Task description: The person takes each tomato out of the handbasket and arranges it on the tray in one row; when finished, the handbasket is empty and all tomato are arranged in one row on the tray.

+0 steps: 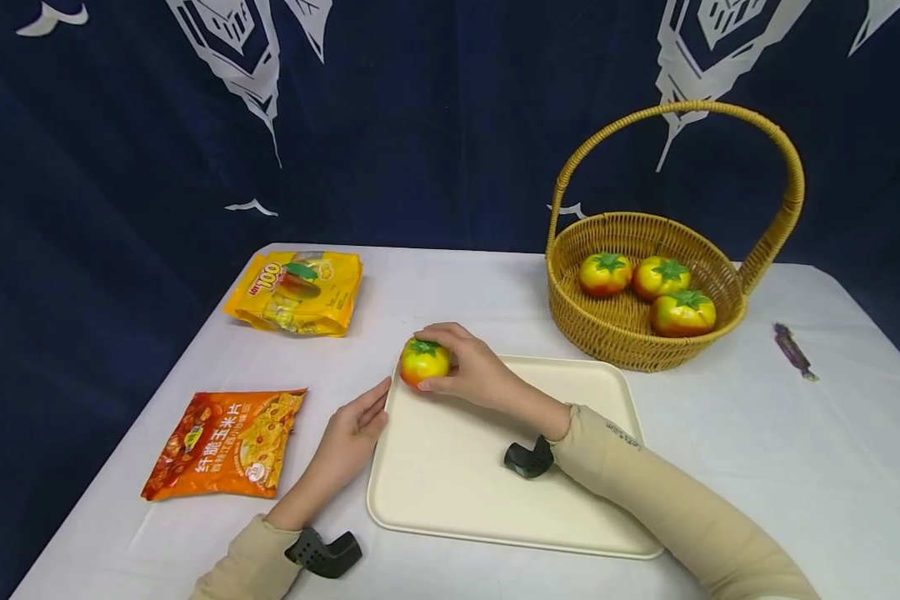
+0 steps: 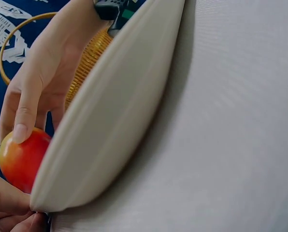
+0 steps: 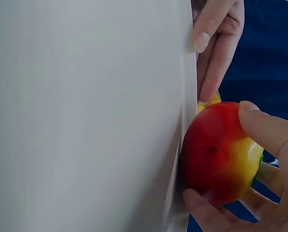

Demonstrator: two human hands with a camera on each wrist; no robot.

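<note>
My right hand [image 1: 474, 368] grips a yellow-and-red tomato [image 1: 425, 360] with a green leafy top, at the far left corner of the cream tray [image 1: 450, 492]. In the right wrist view the thumb lies on one side of the tomato [image 3: 221, 154] and the fingers on the other, and its red underside is close against the tray. My left hand [image 1: 351, 437] pinches the tray's left edge, with the thumb on the rim and the fingers outside it; the left wrist view shows it at the tray's corner, just below the tomato [image 2: 23, 157].
A wicker basket [image 1: 592, 337] with a tall handle holds three similar tomatoes behind the tray on the right. To the left lie a yellow candy bag [image 1: 297, 292] and an orange snack bag [image 1: 227, 444]. A small purple wrapped candy [image 1: 795, 351] is at the far right.
</note>
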